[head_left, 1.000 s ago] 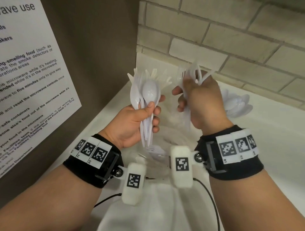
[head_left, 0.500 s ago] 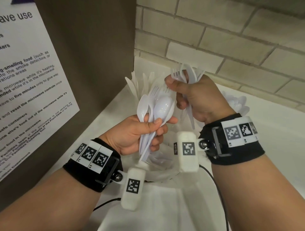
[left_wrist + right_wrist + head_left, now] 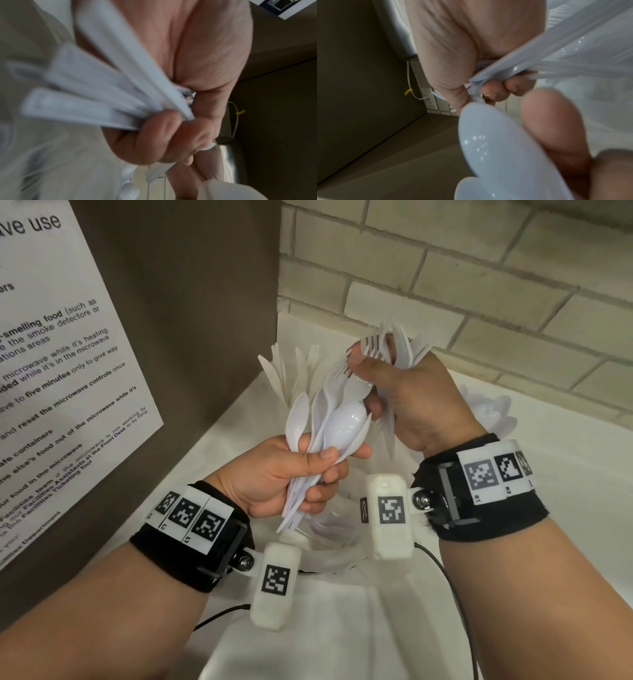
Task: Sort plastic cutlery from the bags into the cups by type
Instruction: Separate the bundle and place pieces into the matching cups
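Note:
My left hand (image 3: 305,474) grips a mixed bundle of white plastic spoons and forks (image 3: 337,426), bowls up; the handles (image 3: 82,86) fan out below the curled fingers. My right hand (image 3: 404,402) grips a bunch of white forks (image 3: 390,347), and its thumb and forefinger pinch the head of a fork (image 3: 340,371) that sticks up from the left bundle. A spoon bowl (image 3: 496,142) fills the right wrist view. Cutlery standing behind the left bundle (image 3: 294,374) and spoons (image 3: 493,416) behind the right hand show their tops only; their cups are hidden. A clear bag (image 3: 335,539) lies under the hands.
A white counter (image 3: 565,501) runs to a brick wall (image 3: 479,285) at the back. A brown panel with a printed notice (image 3: 58,392) stands close on the left. A black cable (image 3: 455,583) trails from the right wrist camera.
The two hands have come together. The right hand moved down and left, and its thumb and finger now pinch a fork in the left bundle.

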